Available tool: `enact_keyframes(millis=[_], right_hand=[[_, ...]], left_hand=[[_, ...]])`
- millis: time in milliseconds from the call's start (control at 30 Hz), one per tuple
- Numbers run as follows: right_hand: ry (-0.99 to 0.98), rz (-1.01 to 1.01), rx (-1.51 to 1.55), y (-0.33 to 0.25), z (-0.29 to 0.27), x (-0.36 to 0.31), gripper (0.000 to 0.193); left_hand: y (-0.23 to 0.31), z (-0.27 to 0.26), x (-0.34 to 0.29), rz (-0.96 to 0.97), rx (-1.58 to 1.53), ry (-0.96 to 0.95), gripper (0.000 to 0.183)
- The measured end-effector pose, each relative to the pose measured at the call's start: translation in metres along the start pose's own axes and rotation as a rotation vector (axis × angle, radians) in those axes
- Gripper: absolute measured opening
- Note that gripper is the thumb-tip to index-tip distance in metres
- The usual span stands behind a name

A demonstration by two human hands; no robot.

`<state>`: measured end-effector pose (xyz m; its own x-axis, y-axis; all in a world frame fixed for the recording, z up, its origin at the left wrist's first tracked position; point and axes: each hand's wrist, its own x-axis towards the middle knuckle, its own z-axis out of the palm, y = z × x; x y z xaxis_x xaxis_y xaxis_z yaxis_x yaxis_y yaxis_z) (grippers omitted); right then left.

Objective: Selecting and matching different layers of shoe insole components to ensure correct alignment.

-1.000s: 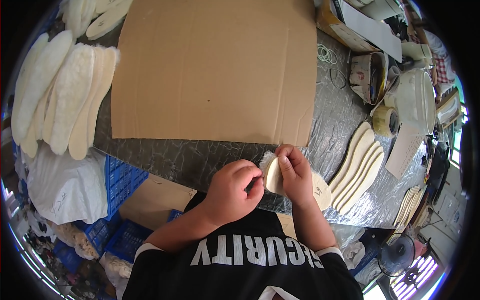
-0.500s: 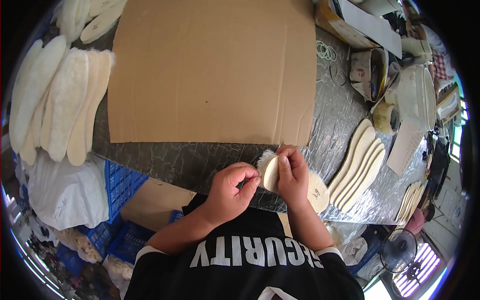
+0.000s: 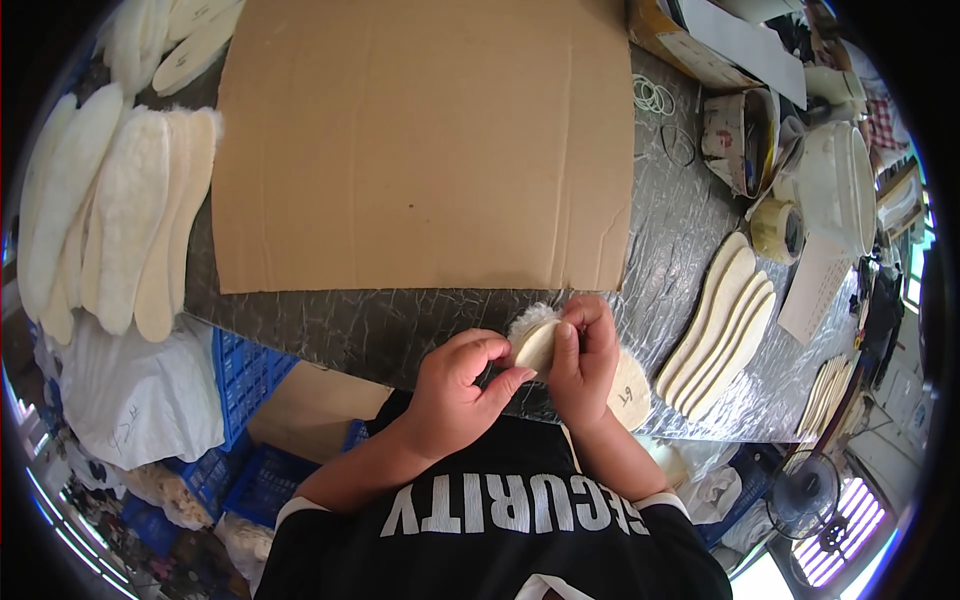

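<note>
A cream insole (image 3: 537, 346) with white fleece along its far edge is held above the table's near edge. My right hand (image 3: 584, 362) grips it, thumb on the pale face and fingers curled behind. My left hand (image 3: 462, 382) pinches its left end between thumb and forefinger. A rounded pale insole end with a handwritten mark (image 3: 628, 393) shows past my right wrist; whether it is part of the same piece I cannot tell. Right of my hands, several cream insoles (image 3: 716, 335) lie overlapping in a row.
A large cardboard sheet (image 3: 420, 150) covers the table's middle. Fleecy insoles (image 3: 135, 215) are piled at the left, above a white bag (image 3: 145, 395) and a blue crate (image 3: 250, 375). Tape (image 3: 776, 230), a white tub (image 3: 830, 185) and rubber bands (image 3: 653, 96) sit on the right.
My left thumb and forefinger have closed in on the insole's left end, which has tilted slightly. My right hand keeps its grip. The whole view has shifted a little.
</note>
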<state>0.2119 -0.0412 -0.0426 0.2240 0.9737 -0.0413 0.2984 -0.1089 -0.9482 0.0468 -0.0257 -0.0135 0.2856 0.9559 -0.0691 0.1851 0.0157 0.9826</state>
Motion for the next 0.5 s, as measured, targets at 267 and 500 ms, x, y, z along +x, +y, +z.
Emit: enact_keyframes(millis=[267,500], right_hand=[[-0.167,-0.22,-0.217,-0.029,-0.014,0.004,0.042],[-0.401,-0.129,-0.393,-0.025,-0.025,0.022,0.048]], left_hand=[[-0.027,-0.014,-0.014,-0.154,-0.146,0.006,0.015],[-0.034,-0.029,-0.025,-0.352,-0.329,-0.026,0.031]])
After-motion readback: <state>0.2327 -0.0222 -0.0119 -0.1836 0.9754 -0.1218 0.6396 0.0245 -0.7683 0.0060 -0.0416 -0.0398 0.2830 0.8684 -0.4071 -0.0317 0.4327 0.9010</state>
